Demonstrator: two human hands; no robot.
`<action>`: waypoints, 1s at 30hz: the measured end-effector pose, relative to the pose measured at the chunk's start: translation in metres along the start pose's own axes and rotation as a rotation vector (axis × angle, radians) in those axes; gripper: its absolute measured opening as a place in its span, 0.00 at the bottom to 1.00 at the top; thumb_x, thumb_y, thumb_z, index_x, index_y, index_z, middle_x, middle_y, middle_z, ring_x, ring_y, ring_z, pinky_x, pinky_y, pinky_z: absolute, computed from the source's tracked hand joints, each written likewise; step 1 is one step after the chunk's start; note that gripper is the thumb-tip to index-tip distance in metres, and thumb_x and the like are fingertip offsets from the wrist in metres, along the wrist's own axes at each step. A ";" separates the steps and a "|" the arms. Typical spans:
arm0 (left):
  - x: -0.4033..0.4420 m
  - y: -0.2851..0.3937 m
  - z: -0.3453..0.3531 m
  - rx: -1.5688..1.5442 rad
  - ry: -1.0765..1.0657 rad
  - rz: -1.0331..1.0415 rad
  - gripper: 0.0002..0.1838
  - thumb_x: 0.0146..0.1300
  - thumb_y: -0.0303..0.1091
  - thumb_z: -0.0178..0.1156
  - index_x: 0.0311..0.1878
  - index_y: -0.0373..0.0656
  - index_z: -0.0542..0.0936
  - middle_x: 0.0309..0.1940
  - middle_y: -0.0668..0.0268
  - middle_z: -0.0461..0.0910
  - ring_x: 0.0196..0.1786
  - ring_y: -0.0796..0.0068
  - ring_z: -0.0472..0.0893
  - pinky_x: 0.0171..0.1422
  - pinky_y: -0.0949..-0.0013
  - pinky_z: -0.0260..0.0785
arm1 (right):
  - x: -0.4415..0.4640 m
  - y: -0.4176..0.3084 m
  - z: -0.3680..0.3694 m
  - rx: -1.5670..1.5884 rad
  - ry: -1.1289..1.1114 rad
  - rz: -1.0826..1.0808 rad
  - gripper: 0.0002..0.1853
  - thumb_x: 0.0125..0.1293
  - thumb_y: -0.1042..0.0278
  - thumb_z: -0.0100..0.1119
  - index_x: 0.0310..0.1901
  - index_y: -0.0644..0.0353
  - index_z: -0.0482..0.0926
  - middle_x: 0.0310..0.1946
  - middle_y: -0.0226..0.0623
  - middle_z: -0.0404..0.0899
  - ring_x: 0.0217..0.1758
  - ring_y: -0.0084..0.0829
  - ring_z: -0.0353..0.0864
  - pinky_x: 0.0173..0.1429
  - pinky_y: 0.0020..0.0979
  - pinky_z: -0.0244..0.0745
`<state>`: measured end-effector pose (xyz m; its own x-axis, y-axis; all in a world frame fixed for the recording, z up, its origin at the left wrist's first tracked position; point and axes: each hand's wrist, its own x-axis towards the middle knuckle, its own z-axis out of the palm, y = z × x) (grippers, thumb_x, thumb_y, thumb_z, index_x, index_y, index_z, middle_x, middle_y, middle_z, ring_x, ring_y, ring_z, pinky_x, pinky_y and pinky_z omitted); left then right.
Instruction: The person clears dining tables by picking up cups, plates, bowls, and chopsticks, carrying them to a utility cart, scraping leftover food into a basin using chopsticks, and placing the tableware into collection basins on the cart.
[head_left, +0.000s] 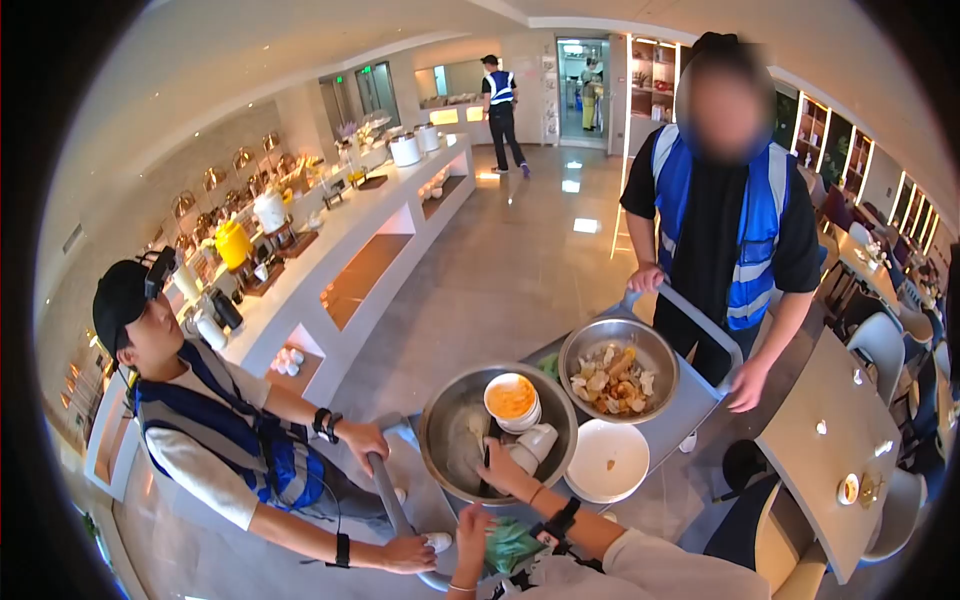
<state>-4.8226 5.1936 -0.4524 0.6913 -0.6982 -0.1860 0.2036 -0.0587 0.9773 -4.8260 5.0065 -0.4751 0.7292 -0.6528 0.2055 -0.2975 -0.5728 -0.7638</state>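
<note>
My right hand [512, 478] reaches over a large steel bowl [435, 450], its fingers closed around something dark and thin that I cannot make out. Inside the bowl, white cups [535, 447] lie beside a white tub [512, 402] with orange contents. My left hand [472, 528] is raised below the bowl's near edge, fingers loosely bent, with nothing visible in it. Close by are some green leaves or cloth [512, 545]. A second steel bowl [665, 350] holds food scraps [615, 382]. Between the bowls and me is a white plate stack [607, 460] with a small brown scrap on top.
The grey cart [680, 425] carries the bowls. A person at the left grips its handle [388, 495]; another stands at the far handle [690, 310]. A buffet counter [350, 240] runs along the left, a dining table [830, 450] stands right. Someone walks in the background.
</note>
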 end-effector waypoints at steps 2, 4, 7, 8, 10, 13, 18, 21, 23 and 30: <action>0.000 -0.006 0.015 0.005 -0.151 -0.003 0.15 0.68 0.35 0.51 0.55 0.39 0.69 0.34 0.63 0.79 0.34 0.75 0.80 0.36 0.75 0.71 | -0.013 -0.016 -0.012 -0.060 -0.089 -0.043 0.31 0.55 0.66 0.59 0.58 0.66 0.58 0.44 0.60 0.71 0.50 0.55 0.71 0.53 0.47 0.69; 0.001 0.002 0.032 0.025 -0.234 0.003 0.16 0.68 0.35 0.51 0.55 0.39 0.69 0.36 0.63 0.79 0.36 0.75 0.80 0.38 0.75 0.72 | -0.023 -0.010 -0.020 0.085 -0.033 -0.085 0.31 0.56 0.66 0.59 0.59 0.66 0.59 0.44 0.58 0.71 0.50 0.54 0.71 0.53 0.47 0.69; 0.009 0.003 0.049 0.064 -0.386 -0.005 0.16 0.68 0.34 0.51 0.56 0.39 0.69 0.38 0.63 0.79 0.38 0.76 0.80 0.41 0.75 0.72 | -0.053 -0.011 -0.068 0.190 0.065 -0.094 0.25 0.60 0.67 0.57 0.58 0.62 0.64 0.43 0.47 0.75 0.46 0.42 0.76 0.49 0.39 0.73; 0.013 0.002 0.057 0.080 -0.450 -0.010 0.16 0.68 0.34 0.51 0.56 0.39 0.69 0.39 0.63 0.79 0.39 0.76 0.80 0.42 0.75 0.72 | -0.069 -0.011 -0.090 0.302 0.023 0.027 0.25 0.61 0.66 0.58 0.59 0.61 0.65 0.44 0.44 0.75 0.45 0.38 0.77 0.49 0.36 0.74; 0.016 0.010 0.071 0.140 -0.594 -0.025 0.16 0.68 0.34 0.51 0.56 0.38 0.70 0.40 0.62 0.79 0.40 0.76 0.80 0.43 0.75 0.72 | -0.109 -0.020 -0.138 0.299 0.093 0.129 0.21 0.64 0.68 0.56 0.59 0.57 0.67 0.41 0.36 0.77 0.42 0.27 0.79 0.45 0.29 0.77; 0.012 0.012 0.093 0.180 -0.823 -0.061 0.14 0.68 0.33 0.52 0.54 0.38 0.71 0.41 0.62 0.79 0.41 0.76 0.79 0.47 0.73 0.72 | -0.180 0.011 -0.189 0.391 0.140 0.325 0.20 0.64 0.69 0.55 0.57 0.55 0.68 0.39 0.35 0.79 0.42 0.27 0.80 0.47 0.29 0.76; -0.009 -0.019 0.134 0.261 -1.184 -0.047 0.13 0.67 0.36 0.54 0.50 0.38 0.74 0.39 0.62 0.80 0.40 0.74 0.79 0.47 0.69 0.73 | -0.317 0.065 -0.252 0.198 0.450 0.601 0.17 0.61 0.60 0.57 0.50 0.56 0.75 0.35 0.42 0.82 0.40 0.32 0.83 0.44 0.32 0.75; -0.029 -0.061 0.169 0.680 -1.357 0.112 0.17 0.66 0.41 0.54 0.50 0.38 0.75 0.37 0.61 0.81 0.42 0.71 0.80 0.47 0.69 0.72 | -0.394 0.046 -0.283 0.056 0.491 0.788 0.21 0.63 0.59 0.56 0.55 0.59 0.70 0.36 0.42 0.82 0.38 0.30 0.82 0.46 0.30 0.75; -0.051 -0.089 0.196 0.911 -1.416 0.274 0.19 0.64 0.45 0.56 0.48 0.37 0.76 0.38 0.58 0.81 0.43 0.66 0.81 0.47 0.66 0.72 | -0.445 0.036 -0.294 -0.034 0.537 0.878 0.24 0.62 0.55 0.58 0.56 0.59 0.69 0.36 0.43 0.81 0.38 0.32 0.82 0.46 0.31 0.74; -0.149 -0.193 0.276 1.282 -1.852 0.279 0.24 0.61 0.50 0.56 0.51 0.40 0.74 0.44 0.50 0.79 0.47 0.56 0.79 0.51 0.60 0.71 | -0.621 0.016 -0.318 0.272 0.787 1.184 0.29 0.62 0.46 0.58 0.56 0.61 0.70 0.35 0.37 0.82 0.34 0.25 0.80 0.37 0.26 0.75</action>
<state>-5.1562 5.1118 -0.5855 -0.7293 -0.4053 -0.5512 -0.6826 0.3772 0.6259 -5.4795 5.2451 -0.4203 -0.4057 -0.8172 -0.4093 -0.2845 0.5385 -0.7931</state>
